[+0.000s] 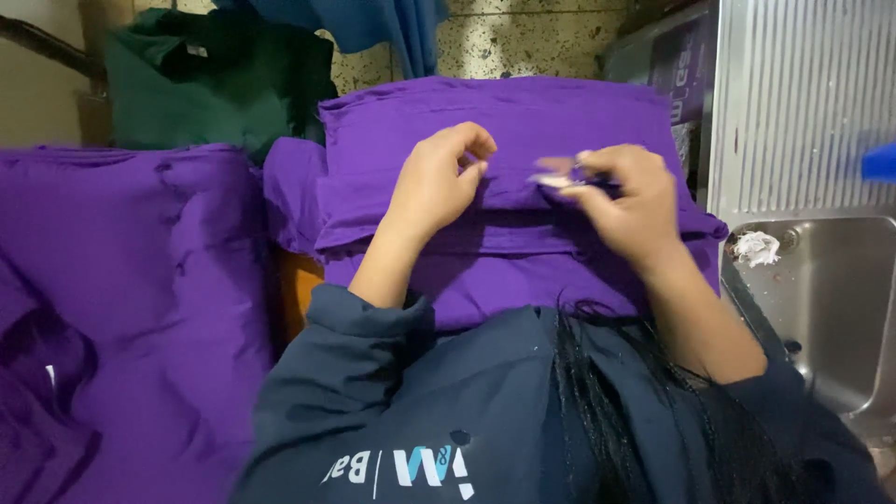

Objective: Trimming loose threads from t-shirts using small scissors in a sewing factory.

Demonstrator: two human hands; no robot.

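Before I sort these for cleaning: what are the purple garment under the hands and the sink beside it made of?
Purple garment: looks like soft knit cloth, matte; it creases and folds limply. Sink: seemingly stainless steel, dull sheen, with a ribbed drainboard.

Both forearms reach forward, bare; left hand [437,182] has fingers curled into a pinch, right hand [625,201] pinches too, knuckles up.

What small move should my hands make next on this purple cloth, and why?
Probably bring the right hand toward the left hand. The left pinches a fold of the purple cloth, while the right holds a small pale item just beside it, not yet touching the pinched spot.
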